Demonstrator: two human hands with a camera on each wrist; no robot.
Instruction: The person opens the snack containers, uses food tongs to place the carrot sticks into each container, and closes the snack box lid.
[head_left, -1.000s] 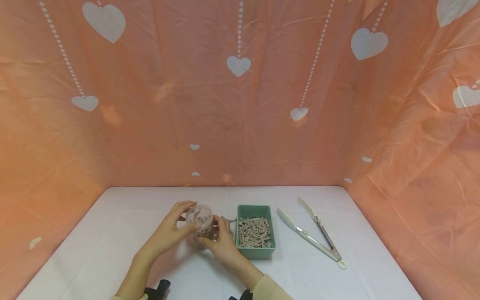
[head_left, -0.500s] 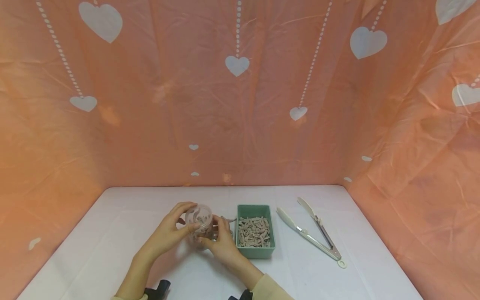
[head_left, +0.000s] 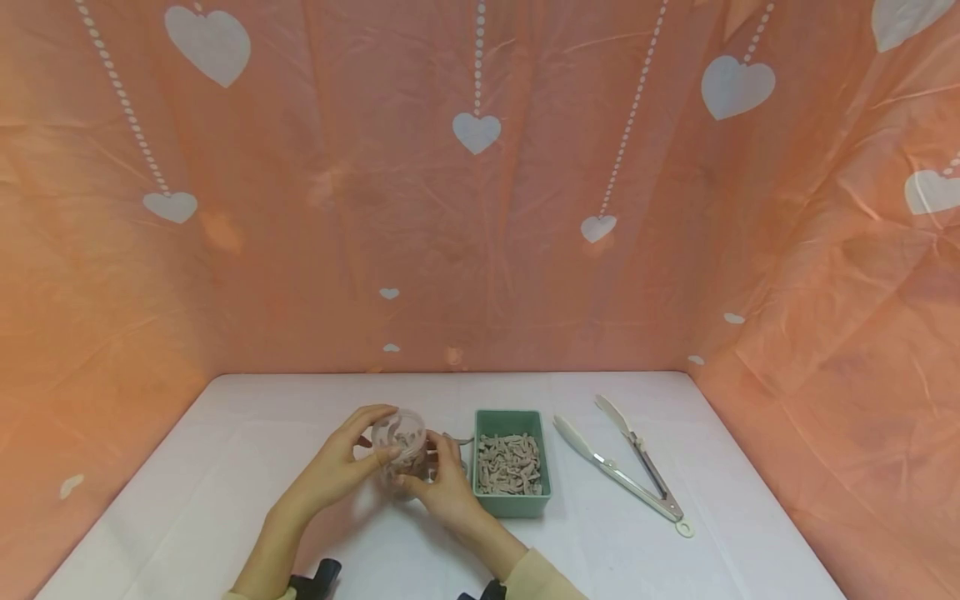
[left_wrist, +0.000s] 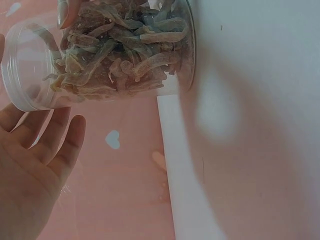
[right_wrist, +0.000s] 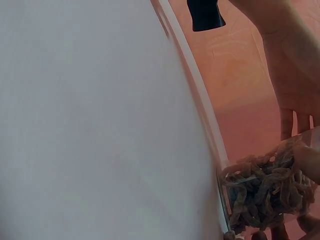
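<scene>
A clear plastic jar (head_left: 408,457) stands on the white table left of the middle. Brownish dried strips (left_wrist: 115,55) fill its lower part, below a bare upper section. Near the top, my left hand (head_left: 345,462) curves its fingers around the jar's rim, thumb on the near side. Lower down, my right hand (head_left: 450,492) grips the jar's body from the right. The right wrist view has the strips at the lower right, with the right thumb (right_wrist: 307,160) over the jar wall. Part of the jar is hidden behind the fingers.
Right of the jar, a green rectangular tub (head_left: 512,507) holds many similar strips. Tongs with pale tips (head_left: 573,435) lie spread farther right. A grey piece (head_left: 461,440) shows behind the right hand. An orange cloth with hearts (head_left: 480,250) encloses the table's back and sides.
</scene>
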